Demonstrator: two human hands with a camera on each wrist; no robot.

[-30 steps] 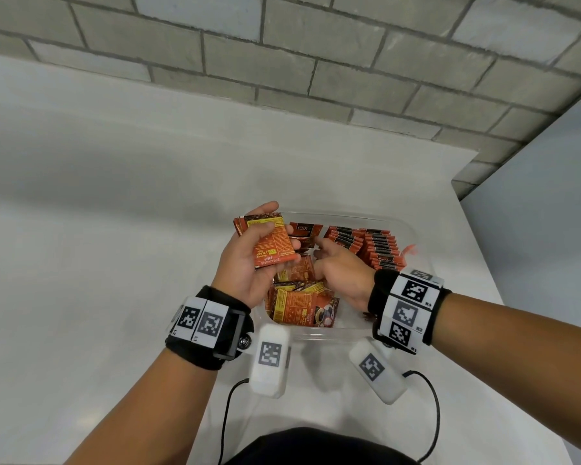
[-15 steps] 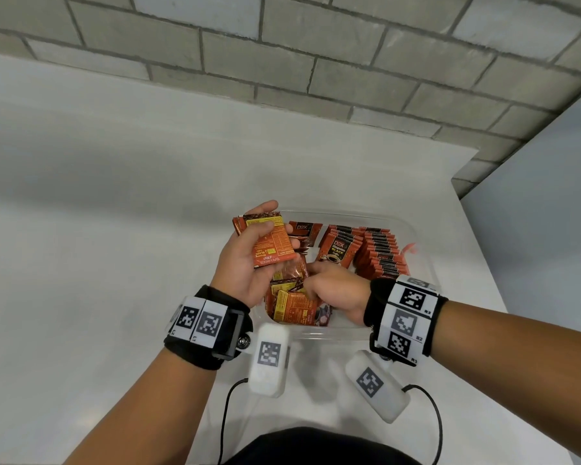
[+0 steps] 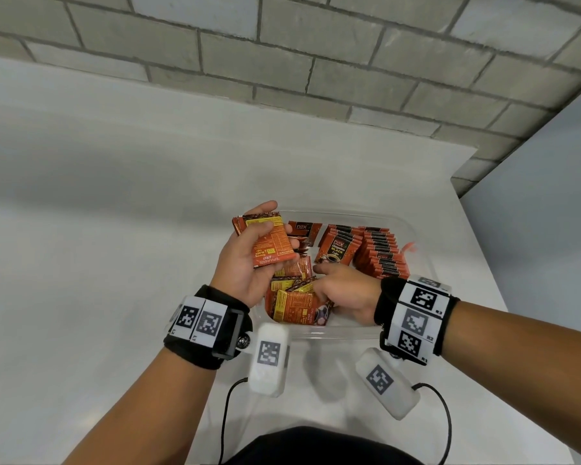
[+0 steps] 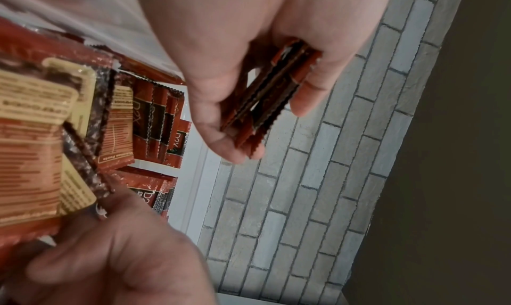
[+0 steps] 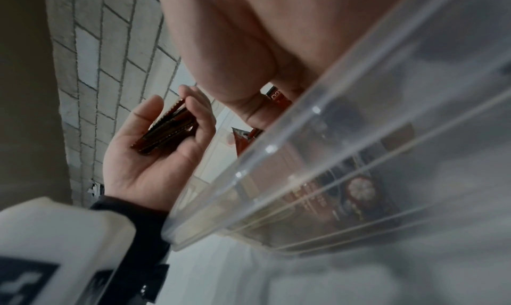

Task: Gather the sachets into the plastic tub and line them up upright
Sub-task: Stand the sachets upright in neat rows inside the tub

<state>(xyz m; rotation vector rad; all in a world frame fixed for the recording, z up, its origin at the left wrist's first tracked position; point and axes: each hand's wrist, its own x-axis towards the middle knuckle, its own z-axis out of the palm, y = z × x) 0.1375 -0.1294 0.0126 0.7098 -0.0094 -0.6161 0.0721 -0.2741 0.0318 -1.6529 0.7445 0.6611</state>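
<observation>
A clear plastic tub (image 3: 428,260) sits on the white table. My left hand (image 3: 269,219) is raised over the tub's left rim and grips a small stack of orange sachets (image 3: 270,245) between thumb and fingers; the stack's edges (image 4: 262,104) show in the left wrist view. My right hand (image 3: 319,285) is down inside the tub's near left part, fingers curled on a loose sachet (image 3: 296,305) of the flat pile. A row of upright sachets (image 3: 381,255) fills the tub's right side, with a few leaning sachets (image 3: 336,250) beside it.
A grey block wall (image 3: 316,62) runs behind the white table (image 3: 98,229). The table's right edge (image 3: 483,256) lies just past the tub. Two white tagged units (image 3: 269,357) with black cables hang under my wrists at the near edge.
My right hand has drawn back from the tub's far middle to the loose pile at its near left. The left hand has kept its stack in place.
</observation>
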